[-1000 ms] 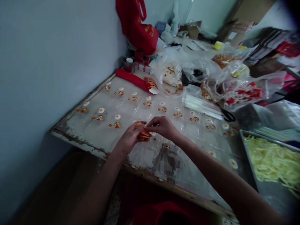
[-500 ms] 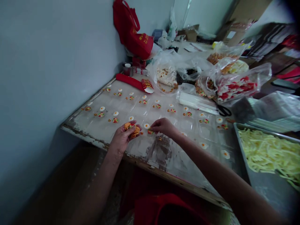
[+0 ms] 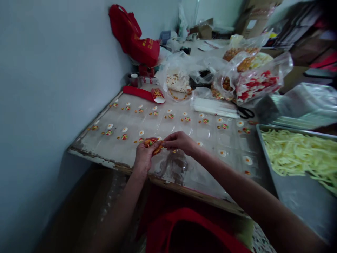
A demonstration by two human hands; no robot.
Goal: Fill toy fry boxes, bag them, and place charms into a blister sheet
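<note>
My left hand point(image 3: 144, 156) is closed round a small stack of round, orange-edged pieces point(image 3: 152, 142) with red and green tops, like miniature pizzas. My right hand point(image 3: 179, 141) meets it there, thumb and fingers pinched at the stack's right side; what lies between those fingertips is hidden. Under and around both hands, clear plastic sheeting point(image 3: 207, 135) with pocket-like squares covers the table. Rows of tiny fried eggs point(image 3: 125, 129), round colourful pieces point(image 3: 124, 137) and little burger-like bits point(image 3: 118, 137) lie on it in groups.
To the right stands a metal tray point(image 3: 291, 189) of pale yellow strips point(image 3: 297, 151). Black-handled scissors point(image 3: 246, 112), a bag of red-and-white pieces point(image 3: 259, 84) and other filled bags lie behind. A red bag point(image 3: 143, 49) leans on the left wall point(image 3: 52, 70).
My right hand has left the sheet beside a fried egg and moved left to the stack in my left hand. The whole view has shifted slightly.
</note>
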